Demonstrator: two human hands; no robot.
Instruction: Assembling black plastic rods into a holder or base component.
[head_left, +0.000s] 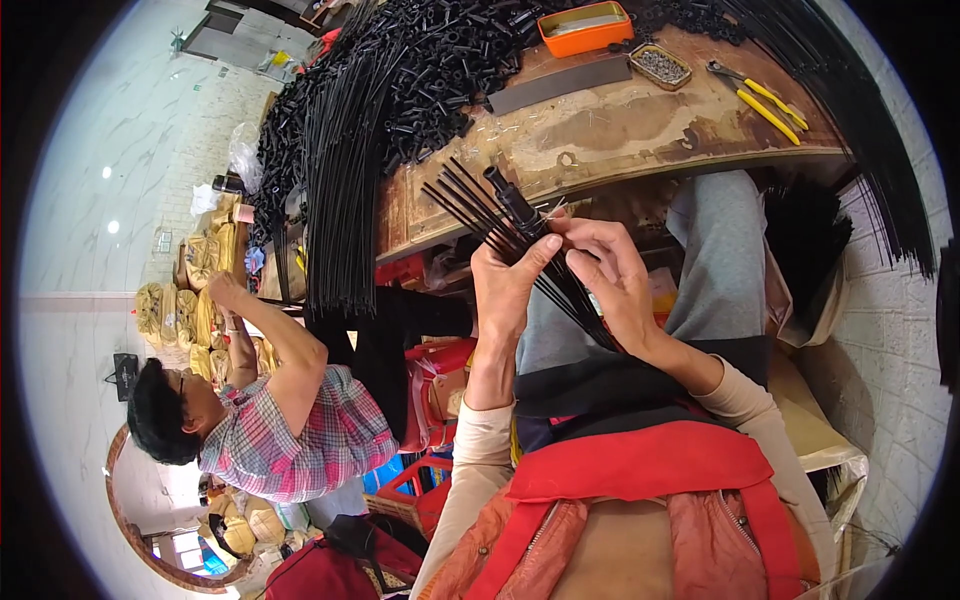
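Note:
My left hand (505, 285) is closed around a fan of thin black rods (470, 208) and a black stepped plastic tube (514, 202), its thumb pressed near the tube's lower end. The rods slant from upper left down across my lap. Beside it, my right hand (612, 278) has its thumb and fingers bent in toward the tube. A thin pale wire (551, 209) shows at its fingertips, by the tube. The rods' lower ends pass behind my right hand and are partly hidden.
On the wooden table (560, 140) lie a heap of black plastic tubes (420, 70), a long bundle of black rods (345, 190), an orange box (585, 28), a tray of small metal pieces (660, 66) and yellow-handled pliers (768, 115). Another person (300, 430) works at left.

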